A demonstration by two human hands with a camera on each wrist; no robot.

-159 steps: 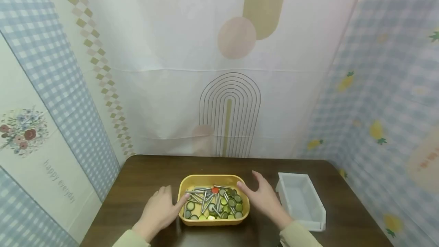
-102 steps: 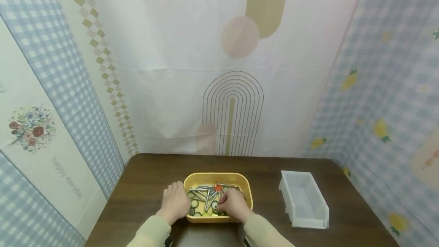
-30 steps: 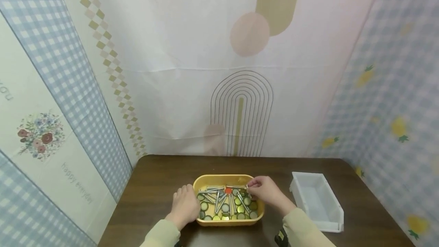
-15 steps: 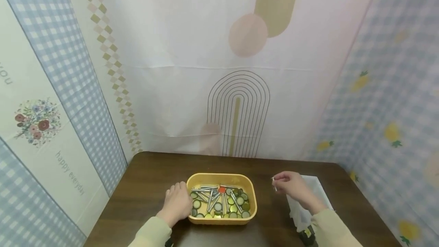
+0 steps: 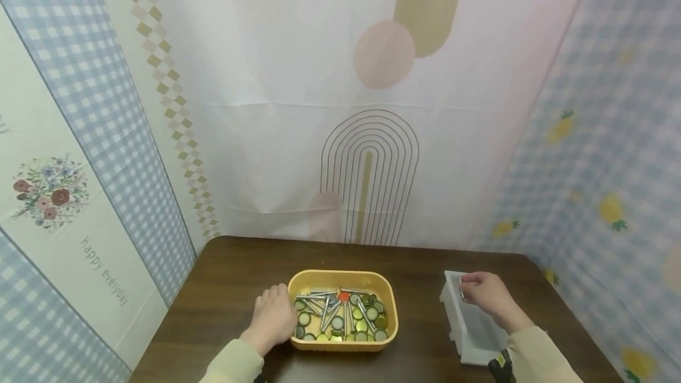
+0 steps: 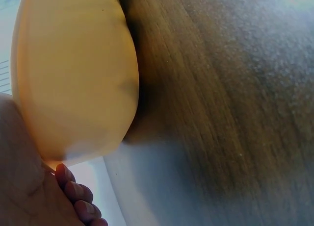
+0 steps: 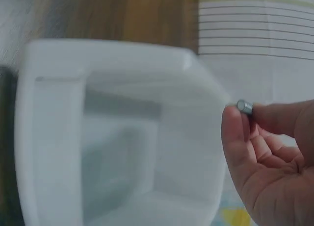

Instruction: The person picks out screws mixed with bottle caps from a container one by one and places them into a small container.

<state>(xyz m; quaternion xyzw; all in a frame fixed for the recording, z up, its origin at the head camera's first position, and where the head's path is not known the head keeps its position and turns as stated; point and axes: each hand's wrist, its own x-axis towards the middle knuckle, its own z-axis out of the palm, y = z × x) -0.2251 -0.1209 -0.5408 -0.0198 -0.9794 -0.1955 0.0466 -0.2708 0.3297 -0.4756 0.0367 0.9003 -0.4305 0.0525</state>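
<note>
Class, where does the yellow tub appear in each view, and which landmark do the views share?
Head: the yellow tub is low centre, against the left hand.
Left wrist: upper left, cut off by the top edge.
Right wrist: not in the picture.
Shared landmark: the brown tabletop.

The white bin (image 5: 455, 318) is partly covered by the right hand (image 5: 490, 295), and most of the metal piece (image 7: 245, 107) is hidden by that hand in the right wrist view. The left hand (image 6: 29, 187) and yellow tub (image 6: 78, 79) are cut off by the left wrist view's edges.
</note>
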